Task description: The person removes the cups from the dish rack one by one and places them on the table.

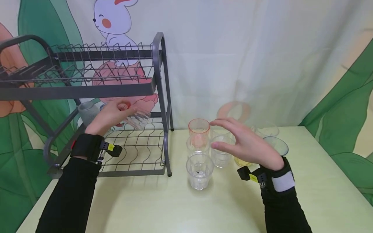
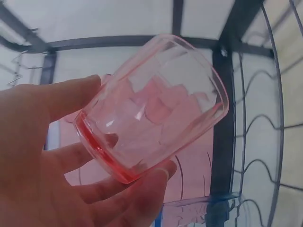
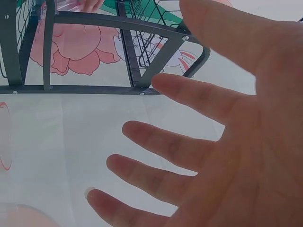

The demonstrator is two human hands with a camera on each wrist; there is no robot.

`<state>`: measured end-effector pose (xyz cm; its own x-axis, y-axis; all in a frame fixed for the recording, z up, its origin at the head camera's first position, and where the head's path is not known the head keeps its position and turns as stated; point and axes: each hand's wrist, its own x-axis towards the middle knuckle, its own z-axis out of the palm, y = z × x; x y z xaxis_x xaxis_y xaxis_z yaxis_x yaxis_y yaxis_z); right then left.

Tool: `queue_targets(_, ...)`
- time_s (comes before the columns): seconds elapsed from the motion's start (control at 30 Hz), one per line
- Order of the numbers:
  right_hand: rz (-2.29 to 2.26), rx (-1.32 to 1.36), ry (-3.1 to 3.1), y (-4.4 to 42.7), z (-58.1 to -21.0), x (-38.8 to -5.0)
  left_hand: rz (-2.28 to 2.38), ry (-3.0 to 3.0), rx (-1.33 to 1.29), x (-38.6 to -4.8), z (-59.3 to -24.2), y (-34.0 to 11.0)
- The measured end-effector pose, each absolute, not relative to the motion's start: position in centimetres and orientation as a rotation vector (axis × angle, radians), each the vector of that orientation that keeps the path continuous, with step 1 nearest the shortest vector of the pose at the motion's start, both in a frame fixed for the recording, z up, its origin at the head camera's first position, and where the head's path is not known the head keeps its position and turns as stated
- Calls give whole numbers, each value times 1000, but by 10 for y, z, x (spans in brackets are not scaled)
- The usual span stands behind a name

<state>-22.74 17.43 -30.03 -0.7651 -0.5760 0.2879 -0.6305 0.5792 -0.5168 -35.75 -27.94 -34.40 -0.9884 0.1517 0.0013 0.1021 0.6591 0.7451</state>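
Between the two tiers of a dark metal dish rack (image 1: 116,90), my left hand (image 1: 109,116) grips a clear tumbler (image 1: 139,119) with a red-tinted base (image 2: 102,151). The tumbler is tilted, thumb on one side and fingers around the base end. My right hand (image 1: 246,144) hovers with spread fingers above the table, holding nothing. Nearest to it are a pink-rimmed glass (image 1: 199,127) and clear glasses (image 1: 222,155) partly behind the fingers. A clear glass (image 1: 199,171) stands upright in front of these.
On the rack's lower tier, a frosted grey cup (image 1: 88,113) sits at the left. Beyond my right wrist are a dark-rimmed glass (image 1: 276,145) and a yellowish glass (image 1: 242,161), partly hidden. A printed curtain (image 1: 262,64) hangs behind the pale table (image 1: 175,207).
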Motion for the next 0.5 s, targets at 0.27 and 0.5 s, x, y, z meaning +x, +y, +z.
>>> queue_targets(0.27, 916, 1063, -2723, 170, -301, -230, 1282, 2805, 161, -287, -306, -246)
queue_targets(0.5, 900, 1072, -2732, 166, -301, -234, 1477, 2787, 111, -263, -313, -235)
